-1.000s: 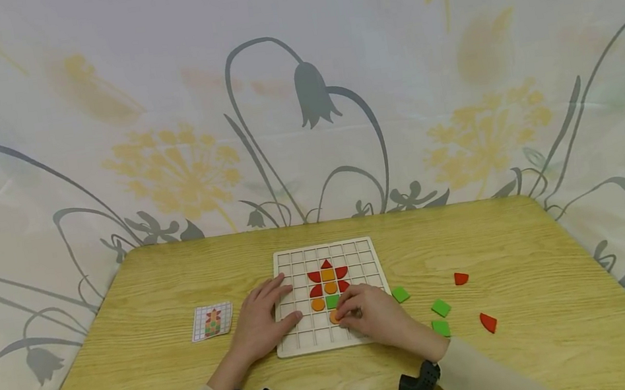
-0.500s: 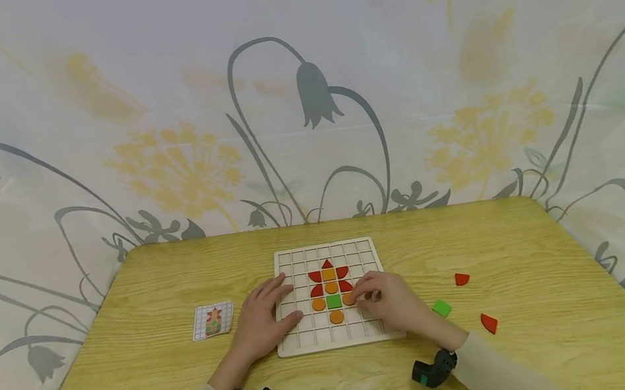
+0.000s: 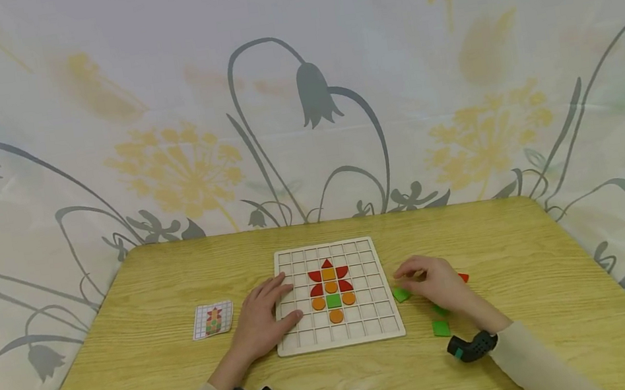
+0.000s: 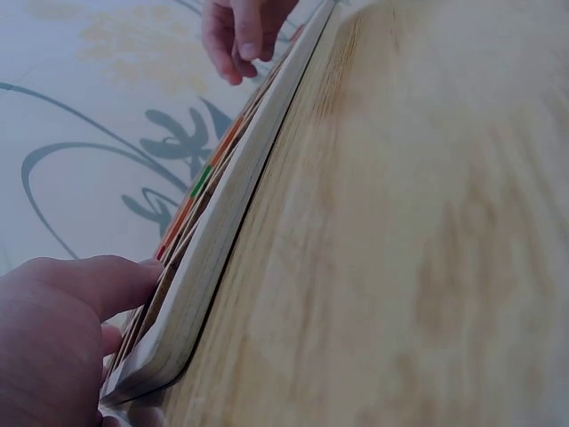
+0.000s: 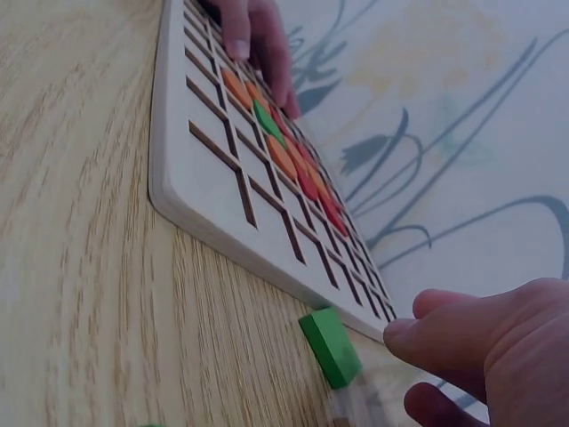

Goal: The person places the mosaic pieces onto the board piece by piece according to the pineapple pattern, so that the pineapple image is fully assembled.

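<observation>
Moves right hand (image 3: 440, 282) off grid board (image 3: 369, 339) since earlier frame. Rests left hand (image 3: 261, 321), fingers apart, across board's left edge. Reaches, right fingers loosely curled, holding nothing, at green tile (image 3: 401, 295) beside right edge; could skid tile by pinching off-centre.

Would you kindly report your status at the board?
Left hand on partly filled board. Right hand by green tile, nothing visibly held. No obstruction seen.
</observation>
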A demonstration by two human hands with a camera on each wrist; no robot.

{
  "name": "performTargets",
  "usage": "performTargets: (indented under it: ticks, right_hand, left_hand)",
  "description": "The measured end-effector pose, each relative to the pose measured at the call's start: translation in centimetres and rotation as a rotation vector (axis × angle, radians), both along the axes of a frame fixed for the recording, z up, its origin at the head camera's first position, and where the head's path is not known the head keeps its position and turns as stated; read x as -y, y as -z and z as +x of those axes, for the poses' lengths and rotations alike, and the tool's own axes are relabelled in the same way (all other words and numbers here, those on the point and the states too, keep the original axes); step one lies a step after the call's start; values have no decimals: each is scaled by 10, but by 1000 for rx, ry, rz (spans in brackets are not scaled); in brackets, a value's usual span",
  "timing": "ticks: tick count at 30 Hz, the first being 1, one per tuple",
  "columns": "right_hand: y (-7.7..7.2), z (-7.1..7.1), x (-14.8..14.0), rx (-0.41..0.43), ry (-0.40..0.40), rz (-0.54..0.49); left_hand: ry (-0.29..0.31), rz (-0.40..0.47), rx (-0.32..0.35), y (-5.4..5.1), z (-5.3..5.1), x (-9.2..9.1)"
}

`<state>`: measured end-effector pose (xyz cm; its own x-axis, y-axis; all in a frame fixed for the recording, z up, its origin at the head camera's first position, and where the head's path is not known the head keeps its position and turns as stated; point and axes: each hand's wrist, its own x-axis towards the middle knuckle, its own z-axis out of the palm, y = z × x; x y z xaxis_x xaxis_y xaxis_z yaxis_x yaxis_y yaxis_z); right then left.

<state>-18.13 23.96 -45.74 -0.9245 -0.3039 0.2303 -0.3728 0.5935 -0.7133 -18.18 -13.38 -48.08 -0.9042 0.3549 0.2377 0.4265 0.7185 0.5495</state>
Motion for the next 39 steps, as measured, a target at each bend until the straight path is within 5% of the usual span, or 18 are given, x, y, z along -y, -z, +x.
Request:
performTargets:
  ticks: [9, 16, 28, 39]
  right_hand:
    - [7, -5, -16, 162, -95, 35]
    - [6, -7, -18, 202, -156, 22]
    - [4, -5, -13, 185, -140, 21]
    - [7, -2, -12, 116, -7, 42]
  left_hand:
    - [1, -15, -3, 3, -2, 1]
    - [-6, -18, 0, 4, -3, 1]
    - [-1, -16, 3, 2, -2, 1]
    - [1, -8, -2, 4, -2, 2]
